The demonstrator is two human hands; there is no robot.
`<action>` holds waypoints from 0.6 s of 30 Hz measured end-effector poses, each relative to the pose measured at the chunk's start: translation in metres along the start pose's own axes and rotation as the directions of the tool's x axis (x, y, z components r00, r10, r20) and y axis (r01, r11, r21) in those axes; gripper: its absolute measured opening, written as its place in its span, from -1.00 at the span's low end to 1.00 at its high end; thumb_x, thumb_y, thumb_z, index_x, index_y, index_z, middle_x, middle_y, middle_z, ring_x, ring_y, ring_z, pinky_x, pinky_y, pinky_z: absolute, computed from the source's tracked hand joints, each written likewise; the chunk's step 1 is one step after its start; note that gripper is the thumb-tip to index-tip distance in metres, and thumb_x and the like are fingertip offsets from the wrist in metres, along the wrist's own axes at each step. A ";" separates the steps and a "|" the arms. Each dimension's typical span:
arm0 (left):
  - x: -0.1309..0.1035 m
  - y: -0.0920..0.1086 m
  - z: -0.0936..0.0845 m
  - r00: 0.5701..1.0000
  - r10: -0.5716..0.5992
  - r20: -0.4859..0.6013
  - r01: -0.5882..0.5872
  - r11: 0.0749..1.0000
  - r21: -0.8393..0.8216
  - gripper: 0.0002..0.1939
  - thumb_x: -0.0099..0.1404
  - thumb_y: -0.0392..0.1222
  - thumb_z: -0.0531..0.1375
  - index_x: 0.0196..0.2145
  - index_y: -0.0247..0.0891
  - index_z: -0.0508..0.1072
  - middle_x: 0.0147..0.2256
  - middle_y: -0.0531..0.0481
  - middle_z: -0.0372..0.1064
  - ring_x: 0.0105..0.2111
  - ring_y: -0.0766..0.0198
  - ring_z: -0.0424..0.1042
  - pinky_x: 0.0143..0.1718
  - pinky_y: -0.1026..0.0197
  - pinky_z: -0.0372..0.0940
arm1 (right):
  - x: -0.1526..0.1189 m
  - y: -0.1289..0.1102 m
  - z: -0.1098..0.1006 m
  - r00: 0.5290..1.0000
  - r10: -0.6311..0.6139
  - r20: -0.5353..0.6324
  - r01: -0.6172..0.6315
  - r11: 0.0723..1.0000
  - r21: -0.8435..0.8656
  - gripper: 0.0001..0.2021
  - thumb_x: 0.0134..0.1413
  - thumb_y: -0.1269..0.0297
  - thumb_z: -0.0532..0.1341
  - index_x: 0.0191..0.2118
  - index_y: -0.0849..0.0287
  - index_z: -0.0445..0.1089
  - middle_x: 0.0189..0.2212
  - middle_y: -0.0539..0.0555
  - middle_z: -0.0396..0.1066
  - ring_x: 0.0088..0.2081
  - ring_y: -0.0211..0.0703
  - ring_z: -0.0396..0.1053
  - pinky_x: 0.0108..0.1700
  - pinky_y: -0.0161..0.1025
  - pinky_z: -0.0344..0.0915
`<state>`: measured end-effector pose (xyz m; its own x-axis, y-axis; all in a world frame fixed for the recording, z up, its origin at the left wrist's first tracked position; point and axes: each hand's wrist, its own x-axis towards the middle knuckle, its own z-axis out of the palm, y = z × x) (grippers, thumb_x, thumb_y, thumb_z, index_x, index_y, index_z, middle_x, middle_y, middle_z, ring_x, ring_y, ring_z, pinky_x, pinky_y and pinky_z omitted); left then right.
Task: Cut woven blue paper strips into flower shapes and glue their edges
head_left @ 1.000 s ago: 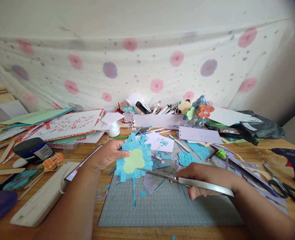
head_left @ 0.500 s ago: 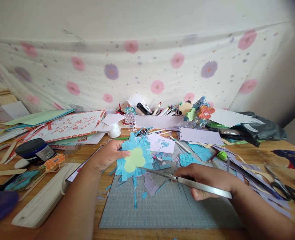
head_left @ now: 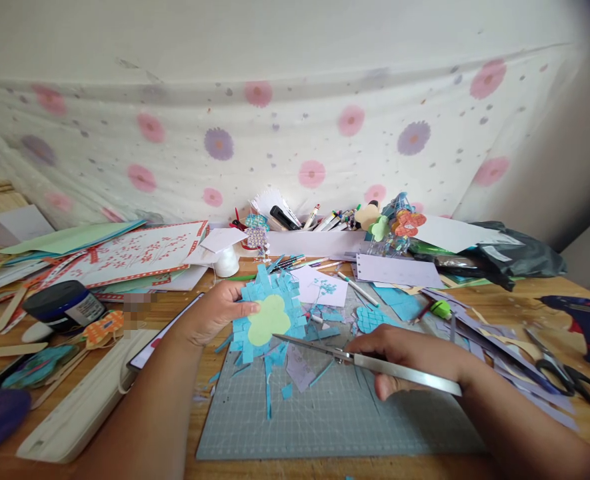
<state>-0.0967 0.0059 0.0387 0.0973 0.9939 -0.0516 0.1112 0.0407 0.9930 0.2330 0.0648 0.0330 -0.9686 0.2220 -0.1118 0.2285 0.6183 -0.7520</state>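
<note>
Between the thumb and fingers of my left hand (head_left: pixel 225 310) is a paper flower (head_left: pixel 269 320), a pale green flower shape with blue paper pieces sticking out all round it. My right hand (head_left: pixel 405 360) is closed on metal scissors (head_left: pixel 369 365), whose blades point left and reach the lower part of the flower. Beneath them lies a grey cutting mat (head_left: pixel 325 427), with blue scraps and a lilac paper scrap (head_left: pixel 301 369) on it. A narrow blue strip (head_left: pixel 269 393) lies below the flower.
To the left stand a dark jar (head_left: pixel 65 307), a white power strip (head_left: pixel 75 407) and a phone (head_left: pixel 162 333). Black-handled scissors (head_left: pixel 565 383), a blue glue gun (head_left: pixel 589 327) and lilac paper strips are on the right. Pens and a printed card (head_left: pixel 319 285) lie at the back.
The scissor blades have come slightly further left over the pale green shape. The whole view has shifted a little; both hands keep their hold.
</note>
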 end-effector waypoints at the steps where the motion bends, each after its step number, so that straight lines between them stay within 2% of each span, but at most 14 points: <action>1: 0.000 0.000 0.000 1.000 0.002 -0.004 -0.002 1.000 0.002 -0.74 -0.02 -0.13 0.37 -0.33 -0.27 0.60 -0.39 -0.18 0.54 -0.45 0.06 0.50 -0.44 0.12 0.38 | 0.000 0.001 0.000 1.000 0.002 -0.004 -0.002 1.000 0.001 -0.30 0.01 -0.36 -0.02 -0.17 0.26 0.39 -0.37 0.06 0.34 -0.36 -0.17 0.25 -0.37 -0.31 0.18; 6: 0.001 -0.002 -0.001 0.997 0.040 -0.069 -0.044 0.998 -0.053 -0.75 0.00 -0.14 0.37 -0.33 -0.27 0.59 -0.38 -0.15 0.54 -0.42 0.08 0.50 -0.39 0.12 0.40 | -0.004 0.005 -0.004 0.998 0.017 -0.067 -0.017 1.000 -0.005 -0.23 -0.07 -0.41 -0.01 -0.10 0.25 0.39 -0.38 0.09 0.35 -0.38 -0.15 0.25 -0.39 -0.29 0.19; 10: 0.005 -0.001 0.003 0.969 0.043 -0.244 -0.087 0.981 -0.176 -0.74 -0.07 -0.15 0.41 -0.38 -0.31 0.57 -0.41 -0.12 0.55 -0.49 0.15 0.49 -0.46 0.19 0.39 | -0.012 0.005 -0.012 0.994 0.000 -0.105 0.005 0.999 0.051 -0.17 -0.11 -0.45 -0.02 -0.04 0.25 0.35 -0.43 0.05 0.30 -0.44 -0.20 0.21 -0.43 -0.30 0.16; 12: 0.009 0.000 0.011 0.931 0.050 -0.361 -0.152 0.953 -0.261 -0.66 -0.13 -0.18 0.43 -0.34 -0.32 0.56 -0.37 -0.12 0.56 -0.47 0.16 0.50 -0.46 0.20 0.40 | -0.013 0.005 -0.014 0.989 -0.023 -0.148 0.036 0.996 0.085 -0.18 -0.09 -0.44 -0.03 -0.01 0.24 0.30 -0.42 0.05 0.27 -0.43 -0.19 0.21 -0.42 -0.29 0.17; 14: 0.012 0.000 0.023 0.874 0.048 -0.484 -0.233 0.914 -0.332 -0.63 -0.16 -0.20 0.44 -0.34 -0.32 0.54 -0.40 -0.09 0.55 -0.51 0.20 0.49 -0.50 0.22 0.39 | -0.010 0.006 -0.011 0.972 -0.062 -0.227 0.086 0.992 0.097 -0.23 -0.01 -0.39 -0.05 0.04 0.23 0.23 -0.36 0.09 0.28 -0.36 -0.14 0.25 -0.35 -0.26 0.21; 16: 0.015 -0.001 0.036 0.823 0.044 -0.567 -0.301 0.879 -0.370 -0.63 -0.16 -0.20 0.43 -0.34 -0.32 0.51 -0.46 -0.04 0.53 -0.52 0.20 0.49 -0.50 0.20 0.40 | -0.004 0.009 -0.003 0.939 -0.118 -0.322 0.156 0.983 0.094 -0.35 0.11 -0.29 -0.06 0.05 0.19 0.18 -0.31 0.11 0.28 -0.30 -0.12 0.28 -0.27 -0.23 0.22; 18: 0.017 -0.004 0.048 0.764 0.044 -0.644 -0.353 0.864 -0.359 -0.62 -0.12 -0.20 0.42 -0.30 -0.31 0.50 -0.47 0.00 0.52 -0.52 0.20 0.49 -0.52 0.21 0.40 | 0.005 0.011 0.008 0.897 -0.152 -0.414 0.215 0.971 0.108 -0.49 0.20 -0.20 -0.10 -0.03 0.15 0.18 -0.36 0.06 0.25 -0.37 -0.18 0.25 -0.29 -0.24 0.20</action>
<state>-0.0478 0.0179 0.0289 -0.5580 0.8266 0.0731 -0.2933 -0.2789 0.9144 0.2300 0.0667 0.0187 -0.8633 0.4174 0.2835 0.0032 0.5664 -0.8242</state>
